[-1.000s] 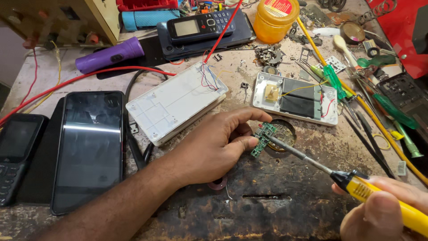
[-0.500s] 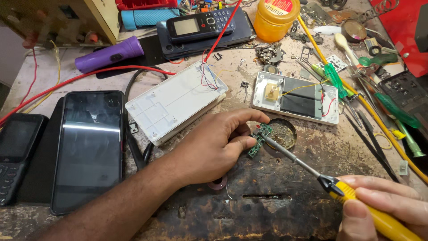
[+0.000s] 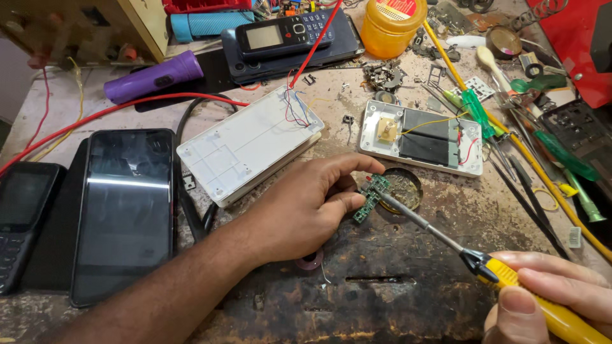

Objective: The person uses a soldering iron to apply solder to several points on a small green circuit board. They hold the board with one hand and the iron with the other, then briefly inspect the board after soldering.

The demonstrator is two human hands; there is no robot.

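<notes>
Fingers of the left hand (image 3: 305, 207) pinch a small green circuit board (image 3: 370, 197) near the middle of the workbench (image 3: 408, 280), thumb and forefinger narrowed onto its left end so that it stands tilted off the surface. The right hand (image 3: 554, 296), at the bench's near right corner, is wrapped around the yellow handle of a soldering iron (image 3: 446, 239); its metal tip reaches up and left and meets the board's upper part. Just beyond the board, touching or almost touching it, lies a small round tin (image 3: 405, 188) with dark, crusted contents.

Behind the left hand sits an opened white plastic case (image 3: 245, 146), thin coloured wires trailing from its far corner. To the right of that lies a white cover plate (image 3: 424, 137) with two dark cells and a yellow wire across it. Along the left edge a large black smartphone (image 3: 124, 210) lies face up, with a keypad phone (image 3: 19, 216) beside it. Toward the far edge there is a purple torch (image 3: 153, 76), another keypad phone (image 3: 284, 32) resting on a dark slab, and an orange jar (image 3: 392, 25). Screwdrivers with green handles (image 3: 478, 111) and other tools crowd the right side.
</notes>
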